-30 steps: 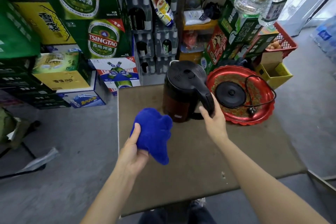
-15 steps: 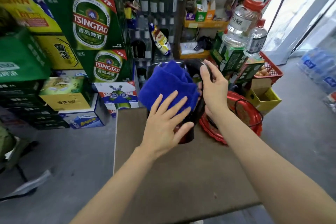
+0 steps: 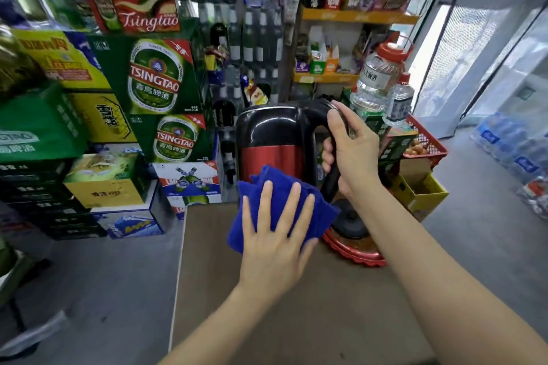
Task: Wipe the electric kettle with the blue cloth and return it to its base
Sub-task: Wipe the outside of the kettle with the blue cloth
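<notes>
My right hand (image 3: 354, 151) is wrapped around the black handle of the electric kettle (image 3: 268, 139), fingers curled tight on it and thumb laid up along the top of the handle. I hold the kettle upright in the air above the brown table (image 3: 296, 320), its red body and glossy black top facing me. My left hand (image 3: 274, 243) lies flat on the blue cloth (image 3: 275, 187), fingers spread wide, pressing the folded cloth against the lower front of the kettle's red wall. The cloth covers the kettle's bottom part, so I cannot tell how far its underside stands from the table.

The round black base (image 3: 350, 224) sits on a red tray (image 3: 355, 252) with a scalloped rim at the table's far right edge, just behind my right forearm; the kettle is off it, up and to the left.

Beyond the table, green Tsingtao beer cartons (image 3: 154, 77) are stacked at the left, with yellow and white cartons beside and below them. A big clear water jug (image 3: 378, 80) with a red cap stands at the right, near a red plastic basket (image 3: 427, 139) and a yellow box (image 3: 421, 190). Orange shelves (image 3: 355, 18) with small packets rise behind
</notes>
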